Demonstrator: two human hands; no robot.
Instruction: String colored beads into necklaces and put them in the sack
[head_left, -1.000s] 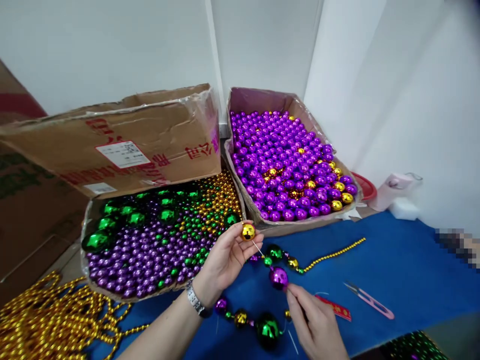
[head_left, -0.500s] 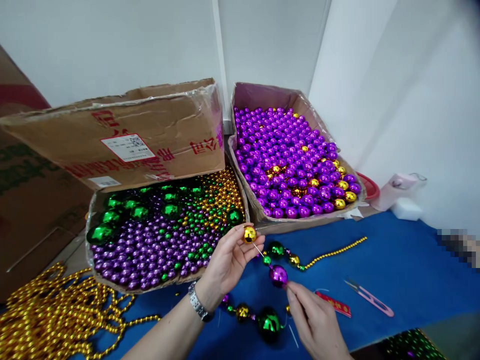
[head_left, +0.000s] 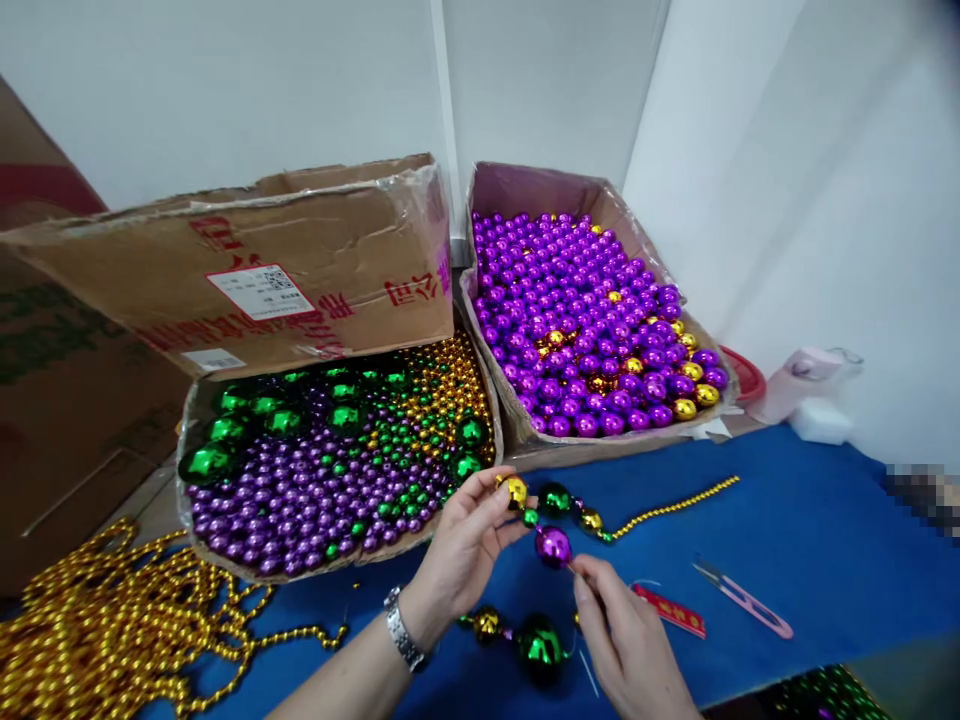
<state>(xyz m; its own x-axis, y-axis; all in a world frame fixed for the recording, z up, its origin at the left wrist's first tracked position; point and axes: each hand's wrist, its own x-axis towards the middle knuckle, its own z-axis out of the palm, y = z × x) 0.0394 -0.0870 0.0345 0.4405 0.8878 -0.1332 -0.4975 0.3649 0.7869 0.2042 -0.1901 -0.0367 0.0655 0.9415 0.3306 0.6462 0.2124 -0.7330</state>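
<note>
Between the fingertips of my left hand (head_left: 474, 545) is a shiny gold bead (head_left: 515, 491), touching a small green bead (head_left: 530, 518) on the same strand. Below that hangs a large purple bead (head_left: 553, 547). My right hand (head_left: 630, 635) pinches a thin thread or needle close under the purple bead; which of the two I cannot tell. More of the strand lies on the cloth, with a big green bead (head_left: 540, 648) and a gold bead (head_left: 487, 625). Another large green bead (head_left: 555, 498) rests behind, leading to a chain of tiny gold beads (head_left: 675, 508).
A cardboard box (head_left: 495, 400) holds purple, green and gold beads; a second box (head_left: 517, 410) holds purple and gold ones. Gold bead chains (head_left: 127, 630) heap at left. Pink thread snips (head_left: 750, 603) and a red packet (head_left: 671, 610) lie on the blue cloth (head_left: 817, 520).
The gold bead has come down against the small green bead, closing the gap where bare thread showed. My left hand has moved slightly down and right; my right hand hardly moved.
</note>
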